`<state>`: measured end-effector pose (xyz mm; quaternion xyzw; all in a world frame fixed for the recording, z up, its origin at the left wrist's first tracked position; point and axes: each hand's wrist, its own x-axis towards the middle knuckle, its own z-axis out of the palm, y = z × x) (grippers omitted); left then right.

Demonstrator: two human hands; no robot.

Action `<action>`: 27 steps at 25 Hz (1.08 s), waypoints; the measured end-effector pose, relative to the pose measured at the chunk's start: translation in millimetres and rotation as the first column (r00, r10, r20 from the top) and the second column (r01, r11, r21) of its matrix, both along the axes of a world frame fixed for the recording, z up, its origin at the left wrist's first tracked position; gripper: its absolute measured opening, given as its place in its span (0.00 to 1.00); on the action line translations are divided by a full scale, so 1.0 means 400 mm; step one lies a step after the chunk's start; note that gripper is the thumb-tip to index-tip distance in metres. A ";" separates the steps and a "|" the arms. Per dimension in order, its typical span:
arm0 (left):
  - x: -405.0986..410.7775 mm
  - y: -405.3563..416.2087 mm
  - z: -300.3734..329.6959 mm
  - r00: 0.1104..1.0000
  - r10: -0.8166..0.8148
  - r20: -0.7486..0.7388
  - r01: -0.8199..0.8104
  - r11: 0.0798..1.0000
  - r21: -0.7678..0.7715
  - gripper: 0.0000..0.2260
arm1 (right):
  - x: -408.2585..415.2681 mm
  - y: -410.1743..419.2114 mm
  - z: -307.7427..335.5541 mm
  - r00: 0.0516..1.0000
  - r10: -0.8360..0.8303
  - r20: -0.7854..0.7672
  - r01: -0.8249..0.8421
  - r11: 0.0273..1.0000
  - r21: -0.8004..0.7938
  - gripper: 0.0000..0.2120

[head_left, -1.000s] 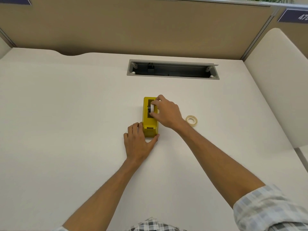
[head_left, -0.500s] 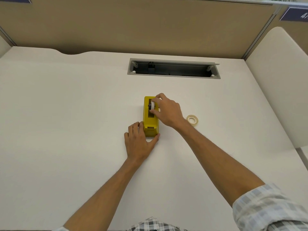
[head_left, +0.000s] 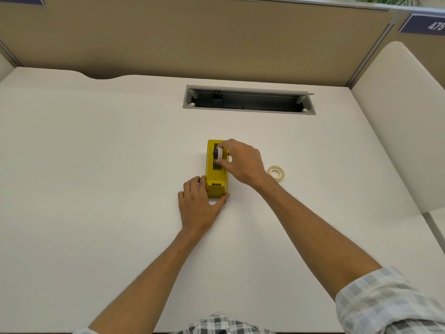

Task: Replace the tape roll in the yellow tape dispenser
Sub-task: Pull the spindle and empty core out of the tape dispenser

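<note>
The yellow tape dispenser (head_left: 217, 175) stands lengthwise on the white desk (head_left: 96, 165). My left hand (head_left: 198, 203) braces its near end, thumb on the right corner and fingers along the left side. My right hand (head_left: 240, 162) pinches a white tape roll with a black hub (head_left: 218, 153) between thumb and fingers, right over the dispenser's open slot. I cannot tell whether the roll is seated in the slot. A second, pale translucent tape roll (head_left: 276, 174) lies flat on the desk to the right of my right wrist.
An open grey cable tray (head_left: 249, 100) is cut into the desk behind the dispenser. Tan partition panels (head_left: 192, 39) close off the back, and a white divider (head_left: 397, 121) stands along the right.
My right hand with the white roll has shifted slightly over the dispenser slot. The left hand has stayed on the dispenser's near end.
</note>
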<state>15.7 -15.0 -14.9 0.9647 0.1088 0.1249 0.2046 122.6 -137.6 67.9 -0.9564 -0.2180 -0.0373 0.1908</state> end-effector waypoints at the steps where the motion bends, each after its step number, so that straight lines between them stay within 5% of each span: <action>1: 0.000 0.001 0.000 1.000 0.000 -0.003 0.000 1.000 -0.001 0.37 | 0.001 0.001 0.001 1.000 0.003 0.010 -0.003 1.000 0.003 0.21; 27: 0.000 0.000 0.005 1.000 -0.004 -0.024 0.004 1.000 -0.001 0.39 | 0.016 0.007 -0.014 0.999 0.034 -0.018 -0.033 0.997 0.074 0.21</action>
